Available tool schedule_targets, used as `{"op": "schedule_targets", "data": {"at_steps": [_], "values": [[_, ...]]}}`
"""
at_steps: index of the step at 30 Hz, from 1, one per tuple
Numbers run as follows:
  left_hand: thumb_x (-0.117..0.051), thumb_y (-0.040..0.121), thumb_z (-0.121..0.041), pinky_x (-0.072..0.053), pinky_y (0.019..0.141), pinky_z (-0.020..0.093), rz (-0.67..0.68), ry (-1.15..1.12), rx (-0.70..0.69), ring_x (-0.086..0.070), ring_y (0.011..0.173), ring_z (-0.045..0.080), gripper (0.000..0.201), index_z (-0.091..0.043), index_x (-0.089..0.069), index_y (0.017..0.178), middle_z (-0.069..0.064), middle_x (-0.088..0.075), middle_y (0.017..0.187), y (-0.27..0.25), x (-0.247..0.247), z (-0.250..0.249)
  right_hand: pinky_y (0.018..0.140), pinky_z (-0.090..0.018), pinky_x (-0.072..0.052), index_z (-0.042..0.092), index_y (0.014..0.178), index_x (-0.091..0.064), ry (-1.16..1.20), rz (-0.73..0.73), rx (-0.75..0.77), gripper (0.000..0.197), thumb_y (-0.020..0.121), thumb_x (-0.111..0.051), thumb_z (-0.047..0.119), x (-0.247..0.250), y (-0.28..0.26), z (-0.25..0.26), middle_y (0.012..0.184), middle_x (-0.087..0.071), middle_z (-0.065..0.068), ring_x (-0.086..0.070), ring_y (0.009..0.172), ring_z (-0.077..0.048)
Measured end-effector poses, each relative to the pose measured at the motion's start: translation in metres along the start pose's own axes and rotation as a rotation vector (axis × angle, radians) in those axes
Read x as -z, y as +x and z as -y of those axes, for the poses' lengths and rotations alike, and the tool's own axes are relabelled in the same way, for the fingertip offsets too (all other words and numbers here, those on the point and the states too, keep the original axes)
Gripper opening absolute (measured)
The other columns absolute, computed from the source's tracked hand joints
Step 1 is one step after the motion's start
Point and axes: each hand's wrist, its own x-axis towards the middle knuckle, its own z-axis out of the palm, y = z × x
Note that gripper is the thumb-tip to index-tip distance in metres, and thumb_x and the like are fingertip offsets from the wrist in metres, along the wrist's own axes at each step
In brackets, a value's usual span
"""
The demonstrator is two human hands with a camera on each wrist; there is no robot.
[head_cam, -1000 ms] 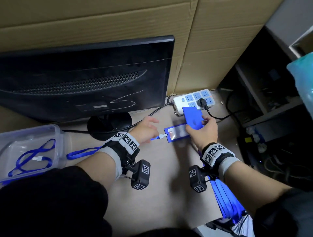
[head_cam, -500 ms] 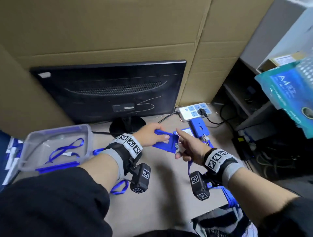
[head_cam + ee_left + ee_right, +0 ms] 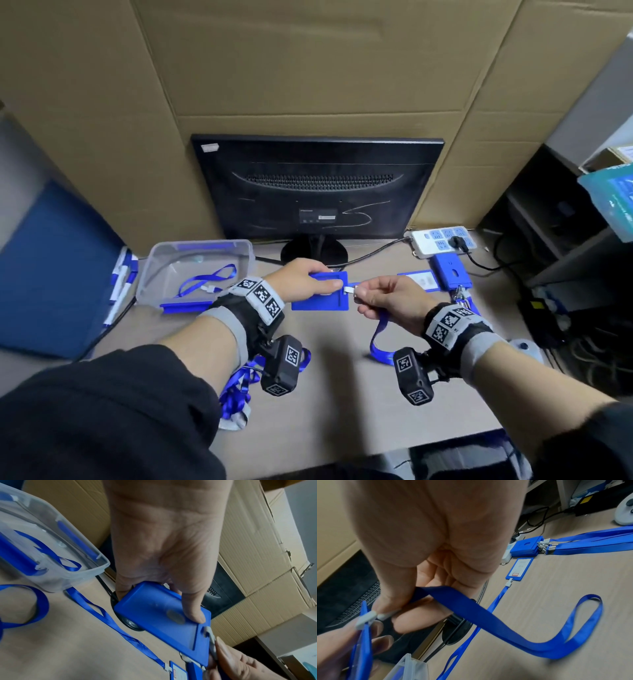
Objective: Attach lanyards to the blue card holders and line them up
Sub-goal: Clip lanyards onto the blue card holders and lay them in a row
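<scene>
My left hand (image 3: 325, 286) grips a blue card holder (image 3: 320, 301) above the desk, thumb on its face (image 3: 193, 609). My right hand (image 3: 358, 293) pinches the white clip (image 3: 349, 290) of a blue lanyard (image 3: 378, 339) against the holder's slotted end. In the left wrist view the clip (image 3: 211, 641) sits at the slot; whether it is hooked through I cannot tell. The strap (image 3: 513, 628) hangs in a loop onto the desk. A holder with its lanyard attached (image 3: 419, 278) lies to the right, next to a stack of holders (image 3: 448, 272).
A clear plastic bin (image 3: 198, 270) at the left holds a lanyard and a holder. A black monitor (image 3: 318, 188) stands behind the hands, a power strip (image 3: 442, 240) at the back right. More lanyards (image 3: 239, 387) lie under my left forearm. Cardboard walls the desk.
Both hands came away from the stack by the power strip toward the middle. The left hand picked up another holder and the right hand brought a lanyard clip to it.
</scene>
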Motion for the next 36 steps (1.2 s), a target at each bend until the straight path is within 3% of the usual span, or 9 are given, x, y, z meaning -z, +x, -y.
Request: {"op": "schedule_targets", "data": {"at_steps": [4,9,14,21,23,26,29,33,36], "values": [[-0.072,0.098,-0.028,-0.04,0.048,0.009,0.031,-0.027,0.04,-0.054,0.056,0.004,0.023,-0.005,-0.071,0.097,-0.003,-0.061,0.072,-0.013,0.005,-0.006,0.062,-0.023,-0.058,-0.008,0.101,-0.071,-0.018,0.036,-0.003,0.011,0.095,-0.067,0.0,-0.009,0.001,0.002,0.081,-0.072,-0.014,-0.065,0.066,-0.021],[-0.071,0.097,-0.029,-0.042,0.05,0.013,0.054,-0.027,0.115,-0.055,0.073,0.018,0.024,-0.005,-0.07,0.093,0.006,-0.061,0.082,-0.022,0.012,-0.011,0.063,-0.022,-0.057,-0.008,0.104,-0.074,-0.117,0.087,0.048,0.015,0.091,-0.071,0.001,-0.019,0.001,0.01,0.077,-0.075,-0.012,-0.068,0.065,-0.017],[-0.071,0.096,-0.037,-0.043,0.065,0.028,0.13,0.022,0.161,-0.054,0.077,0.02,0.027,-0.013,-0.065,0.085,0.005,-0.061,0.084,-0.026,0.02,-0.012,0.07,-0.021,-0.052,0.007,0.086,-0.081,-0.313,0.045,0.129,0.008,0.081,-0.085,0.009,-0.023,0.002,0.015,0.085,-0.076,-0.019,-0.065,0.072,-0.016],[-0.072,0.091,-0.045,-0.04,0.059,0.029,0.16,0.044,0.23,-0.053,0.07,0.023,0.034,-0.014,-0.064,0.08,0.007,-0.058,0.077,-0.02,0.017,-0.009,0.071,-0.029,-0.049,0.014,0.075,-0.081,-0.454,-0.005,0.187,0.014,0.071,-0.093,0.018,-0.02,0.003,0.018,0.086,-0.076,-0.023,-0.061,0.072,-0.017],[-0.068,0.09,-0.046,-0.035,0.054,0.029,0.162,0.079,0.267,-0.047,0.059,0.022,0.034,-0.015,-0.061,0.078,0.003,-0.052,0.067,-0.019,0.016,-0.004,0.065,-0.024,-0.049,0.013,0.075,-0.079,-0.405,-0.003,0.211,0.011,0.076,-0.09,0.013,-0.021,0.003,0.02,0.079,-0.074,-0.02,-0.059,0.068,-0.016],[-0.065,0.092,-0.046,-0.041,0.066,0.03,0.108,-0.148,0.351,-0.052,0.066,0.024,0.036,-0.016,-0.061,0.075,0.005,-0.059,0.076,-0.014,0.012,0.008,0.06,-0.023,-0.051,0.005,0.089,-0.071,-0.179,0.002,0.213,0.005,0.089,-0.076,0.008,-0.021,0.005,0.021,0.08,-0.07,-0.017,-0.062,0.063,-0.015],[-0.051,0.105,-0.05,-0.042,0.069,0.03,0.13,-0.404,0.457,-0.052,0.071,0.02,0.036,-0.019,-0.063,0.091,0.008,-0.07,0.106,-0.017,0.009,0.005,0.068,-0.023,-0.061,0.003,0.099,-0.064,0.174,0.027,0.143,0.01,0.098,-0.058,-0.004,-0.022,0.006,0.028,0.09,-0.075,-0.014,-0.075,0.075,-0.017],[-0.043,0.106,-0.049,-0.045,0.069,0.034,0.3,-0.69,0.416,-0.056,0.074,0.023,0.049,-0.021,-0.061,0.07,0.007,-0.074,0.127,-0.021,0.01,-0.007,0.079,-0.026,-0.063,0.003,0.118,-0.063,0.365,-0.013,0.159,0.022,0.101,-0.052,-0.006,-0.018,0.01,0.036,0.087,-0.069,-0.008,-0.076,0.078,-0.018],[-0.045,0.105,-0.046,-0.049,0.073,0.034,0.311,-0.691,0.402,-0.058,0.072,0.021,0.044,-0.02,-0.058,0.072,0.014,-0.074,0.121,-0.02,0.007,-0.012,0.089,-0.032,-0.062,0.005,0.123,-0.064,0.384,-0.192,0.218,0.022,0.106,-0.05,0.002,-0.012,0.016,0.038,0.075,-0.062,-0.005,-0.072,0.073,-0.018]]}}
